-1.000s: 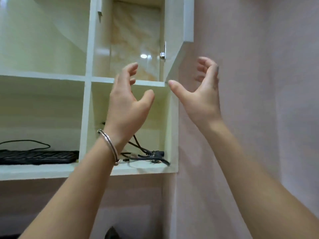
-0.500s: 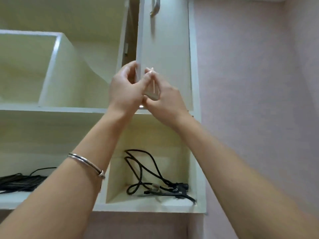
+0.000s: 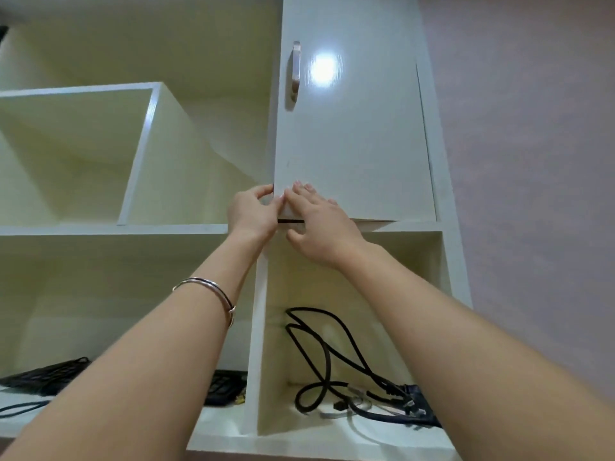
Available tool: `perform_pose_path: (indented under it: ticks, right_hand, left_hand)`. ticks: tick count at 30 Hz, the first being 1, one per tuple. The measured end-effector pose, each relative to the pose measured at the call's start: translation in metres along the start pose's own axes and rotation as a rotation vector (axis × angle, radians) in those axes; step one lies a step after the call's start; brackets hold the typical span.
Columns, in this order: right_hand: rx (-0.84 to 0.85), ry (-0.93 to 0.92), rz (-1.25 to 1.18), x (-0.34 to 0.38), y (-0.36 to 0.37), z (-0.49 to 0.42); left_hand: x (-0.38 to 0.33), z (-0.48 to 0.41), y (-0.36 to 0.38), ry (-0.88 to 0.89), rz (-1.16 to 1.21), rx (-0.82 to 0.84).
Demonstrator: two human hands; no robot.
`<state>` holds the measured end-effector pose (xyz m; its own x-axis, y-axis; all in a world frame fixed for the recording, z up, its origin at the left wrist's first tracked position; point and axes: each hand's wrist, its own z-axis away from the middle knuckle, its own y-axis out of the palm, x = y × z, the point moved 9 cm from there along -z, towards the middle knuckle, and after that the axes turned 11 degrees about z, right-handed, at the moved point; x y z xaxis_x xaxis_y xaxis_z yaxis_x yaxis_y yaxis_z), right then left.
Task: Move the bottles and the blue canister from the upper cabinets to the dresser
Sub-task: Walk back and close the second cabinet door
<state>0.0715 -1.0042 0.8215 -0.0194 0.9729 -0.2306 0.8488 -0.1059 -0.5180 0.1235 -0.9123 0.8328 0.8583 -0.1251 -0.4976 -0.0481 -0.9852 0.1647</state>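
No bottle and no blue canister shows anywhere in the head view. The white upper cabinet door (image 3: 352,134) with its metal handle (image 3: 295,71) stands almost flush with the cabinet frame. My left hand (image 3: 253,214) pinches the door's lower left corner along its side edge. Touching it, my right hand (image 3: 319,224) lies with fingers on the door's front and thumb under its bottom edge. The door hides the inside of that cabinet.
Below the door an open compartment holds tangled black cables (image 3: 332,361). A black keyboard (image 3: 43,377) lies on the lower left shelf. An open box-shaped cubby (image 3: 66,154) sits upper left. A pinkish wall (image 3: 532,161) runs along the right.
Both hands went from spread in the air to the door's lower corner. The door has swung from open to nearly closed, and my view has tilted upward.
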Motion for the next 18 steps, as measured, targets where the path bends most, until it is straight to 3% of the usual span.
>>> perform_pose_path:
  ticks: [7, 12, 18]
  right_hand:
    - [0.03, 0.01, 0.031, -0.01, 0.023, -0.012]
    - [-0.006, -0.01, 0.014, -0.013, 0.024, -0.013]
    - [0.009, 0.018, -0.086, -0.018, 0.018, -0.003]
  left_hand:
    - [0.022, -0.011, 0.006, 0.034, -0.243, -0.031]
    - [0.023, -0.012, 0.005, 0.042, -0.239, -0.061]
    - [0.018, 0.0, 0.012, 0.07, -0.36, 0.079]
